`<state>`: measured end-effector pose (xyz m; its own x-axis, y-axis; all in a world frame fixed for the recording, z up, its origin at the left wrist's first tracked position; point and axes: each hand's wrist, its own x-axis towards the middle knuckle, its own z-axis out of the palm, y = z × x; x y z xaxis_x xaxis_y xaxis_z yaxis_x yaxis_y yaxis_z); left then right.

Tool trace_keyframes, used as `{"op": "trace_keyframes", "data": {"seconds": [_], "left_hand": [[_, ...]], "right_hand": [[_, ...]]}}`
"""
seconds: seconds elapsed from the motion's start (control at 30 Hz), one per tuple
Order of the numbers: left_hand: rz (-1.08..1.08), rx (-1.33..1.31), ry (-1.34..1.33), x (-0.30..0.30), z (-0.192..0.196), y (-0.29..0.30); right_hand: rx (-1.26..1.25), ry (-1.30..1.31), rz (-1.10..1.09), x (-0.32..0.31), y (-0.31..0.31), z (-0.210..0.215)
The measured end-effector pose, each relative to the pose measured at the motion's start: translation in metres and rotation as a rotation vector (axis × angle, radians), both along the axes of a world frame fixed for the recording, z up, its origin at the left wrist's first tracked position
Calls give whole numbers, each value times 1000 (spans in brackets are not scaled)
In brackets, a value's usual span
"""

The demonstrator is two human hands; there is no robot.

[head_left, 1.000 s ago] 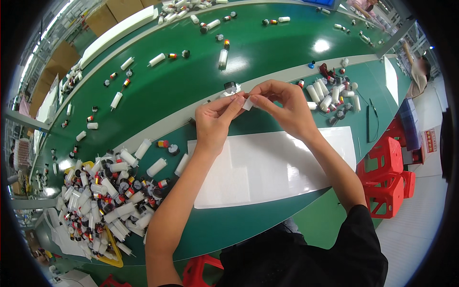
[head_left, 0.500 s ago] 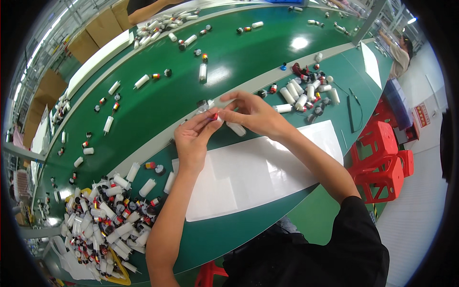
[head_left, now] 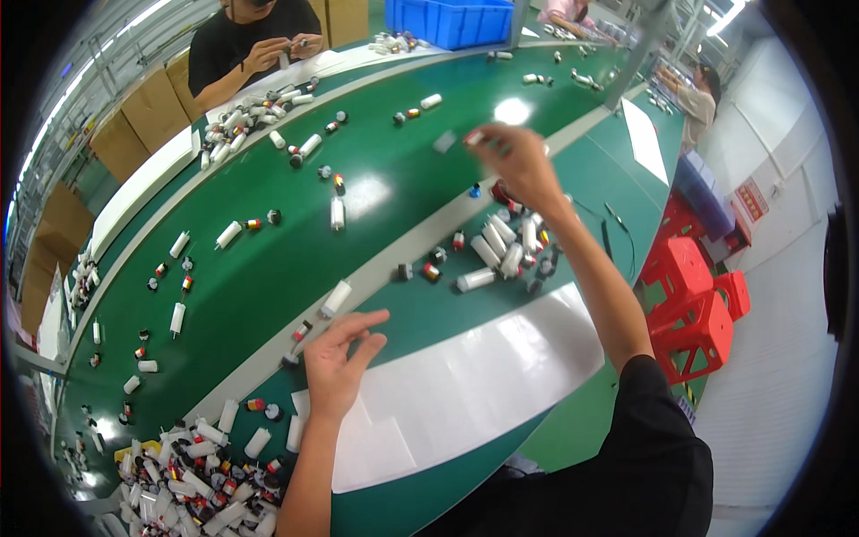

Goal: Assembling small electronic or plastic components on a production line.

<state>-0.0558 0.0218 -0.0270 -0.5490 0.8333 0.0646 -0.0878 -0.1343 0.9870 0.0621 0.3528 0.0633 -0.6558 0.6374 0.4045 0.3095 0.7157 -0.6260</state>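
Observation:
My left hand (head_left: 338, 365) is empty over the upper left edge of the white sheet (head_left: 483, 394), thumb and fingers apart. Just beyond it, a white cylinder (head_left: 335, 299), a small red-and-white part (head_left: 302, 331) and a dark cap (head_left: 290, 360) lie along the grey rail (head_left: 376, 266). Reaching out over the green belt (head_left: 295, 206), my right hand (head_left: 519, 161) is blurred by motion. Its fingertips pinch a small red-and-white piece (head_left: 473, 138). A smeared greyish piece (head_left: 445, 141) shows beside them, apart from the hand.
White cylinders with small parts are heaped at the lower left (head_left: 192, 483) and in a smaller pile (head_left: 510, 246) on the right. Loose ones dot the belt. Across it sits another person (head_left: 255, 45), near a blue bin (head_left: 447, 22). Red stools (head_left: 689, 313) stand at right.
My hands have parted. The right one has swung away over the belt with a small piece; the left has opened. A cylinder and small parts now show on the rail. The view has shifted.

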Motion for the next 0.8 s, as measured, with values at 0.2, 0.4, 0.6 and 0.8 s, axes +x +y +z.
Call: {"op": "trace_keyframes", "data": {"seconds": [0.2, 0.4, 0.6, 0.8], "left_hand": [[-27, -25, -10, 2, 10, 6], [-5, -27, -58, -3, 10, 2], [-4, 15, -61, 3, 10, 4], [223, 198, -306, -13, -7, -4]], "right_hand": [[568, -139, -77, -80, 151, -53], [369, -340, -97, -181, 131, -94], [161, -69, 11, -141, 78, -25], [-559, 269, 321, -25, -80, 59]]}}
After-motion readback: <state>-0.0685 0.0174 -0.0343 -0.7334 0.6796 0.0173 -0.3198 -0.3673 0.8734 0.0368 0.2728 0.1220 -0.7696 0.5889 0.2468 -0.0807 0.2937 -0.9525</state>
